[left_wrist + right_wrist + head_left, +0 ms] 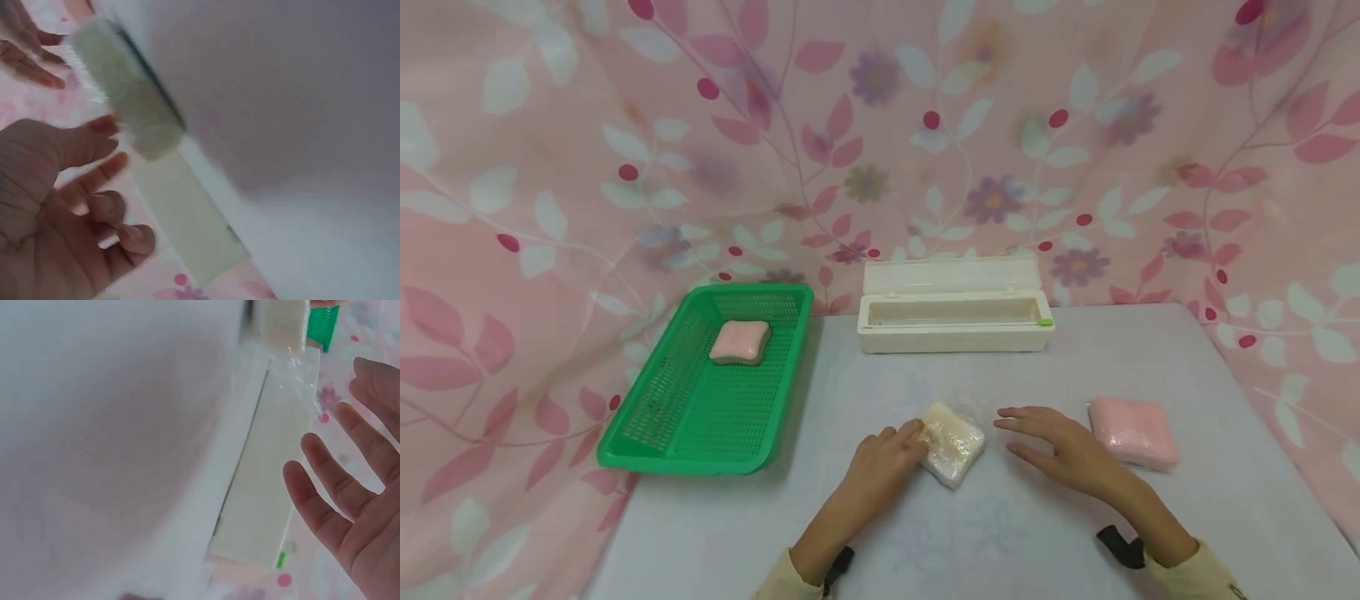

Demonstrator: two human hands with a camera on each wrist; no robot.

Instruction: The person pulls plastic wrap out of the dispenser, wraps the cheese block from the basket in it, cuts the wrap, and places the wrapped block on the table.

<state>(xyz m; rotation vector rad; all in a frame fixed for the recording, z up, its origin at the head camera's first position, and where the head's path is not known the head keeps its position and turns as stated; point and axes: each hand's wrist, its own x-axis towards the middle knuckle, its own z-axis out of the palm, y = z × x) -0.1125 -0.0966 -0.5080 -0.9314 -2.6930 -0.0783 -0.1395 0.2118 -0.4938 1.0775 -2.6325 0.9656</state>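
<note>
A cream-coloured soap bar [953, 443], covered in shiny clear film, lies on the table in the middle of the head view. Loose film sticks out at its far right side. My left hand [883, 458] touches the bar's left edge from above, thumb and index tips against it and the other fingers loosely bent, as the left wrist view shows. To the right of the bar, my right hand [1063, 450] hovers with its fingers spread and holds nothing. Just beyond it lies a pink soap bar [1133, 432] in clear film.
A green plastic basket [778, 417] stands on the left with another pink soap bar [741, 342] in it. At the back is a long white box [955, 340] with its lid raised and a green tab at its right end. A patterned pink cloth [865, 150] hangs behind.
</note>
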